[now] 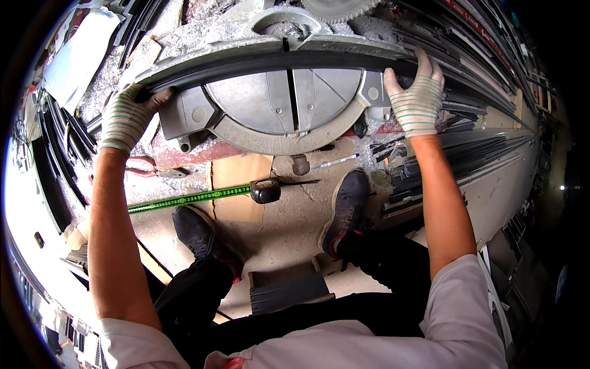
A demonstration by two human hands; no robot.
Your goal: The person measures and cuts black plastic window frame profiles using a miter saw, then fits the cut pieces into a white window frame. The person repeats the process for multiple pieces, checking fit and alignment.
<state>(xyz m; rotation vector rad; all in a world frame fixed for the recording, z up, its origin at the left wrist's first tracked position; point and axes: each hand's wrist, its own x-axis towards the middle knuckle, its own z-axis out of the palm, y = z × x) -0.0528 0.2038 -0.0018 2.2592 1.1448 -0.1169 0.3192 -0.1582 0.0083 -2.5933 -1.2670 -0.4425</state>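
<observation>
A long black bar [246, 64] lies along the grey metal fence of a mitre saw, across the saw's round turntable [252, 101]. My left hand [126, 117], in a striped knit glove, grips the bar near the turntable's left side, thumb in front. My right hand [419, 101], gloved alike, holds the bar at the right side, its thumb on the near face and its fingers reaching over the fence. Part of the toothed saw blade [341, 8] shows above and behind the fence. A slot crosses the turntable between my hands.
A tape measure [265, 192] lies near my feet, its green blade pulled out leftward. Red-handled pliers [147, 167] and a pen [336, 161] lie before the saw. Dark bars [455, 163] are stacked at right, others [61, 132] at left. Metal shavings cover the surface.
</observation>
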